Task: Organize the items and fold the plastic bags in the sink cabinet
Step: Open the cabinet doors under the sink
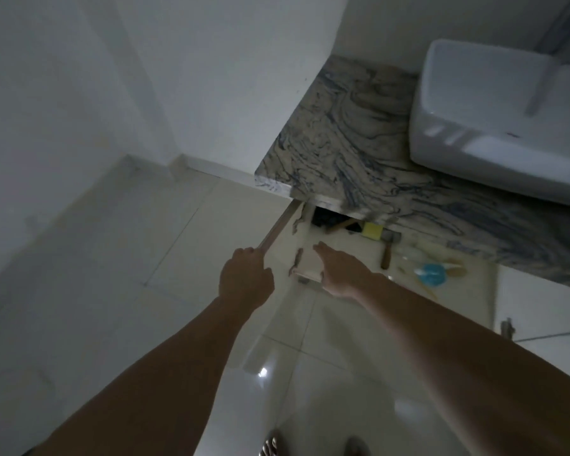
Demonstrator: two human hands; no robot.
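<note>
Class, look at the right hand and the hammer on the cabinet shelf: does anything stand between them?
Nothing visible does. The right hand reaches over the shelf's front edge with straight fingers; the hammer lies farther in, to its right, with bare shelf between. The left hand holds the open door aside.

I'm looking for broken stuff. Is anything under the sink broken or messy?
Yes. The panel under the right hand looks chipped and ragged along its edge. Inside the cabinet, a hammer, a yellow sponge and something blue lie scattered loosely. The left hand holds the door edge.
</note>
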